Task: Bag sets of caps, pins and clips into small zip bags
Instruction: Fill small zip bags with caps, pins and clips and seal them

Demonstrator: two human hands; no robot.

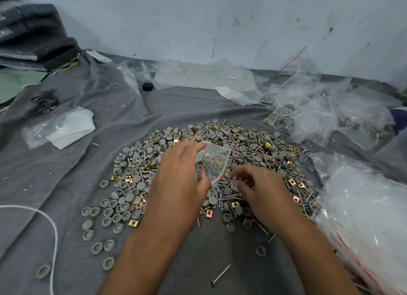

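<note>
Two hands fill a small zip bag point(212, 162) directly above the heap of parts point(211, 169).
Left hand point(178, 180) pinches the bag by its edge, tilting the red-lined mouth toward the right hand point(257, 191), apparently to ease loading. Right grip is narrow, fingertips point(236, 180) closed on small parts, probably pins, just beside the mouth. Caps point(110, 213), pins point(220, 275) and clips point(133, 223) lie spread over the grey cloth point(66, 162); filled bags point(312, 116) lie beyond the heap's right side.
</note>
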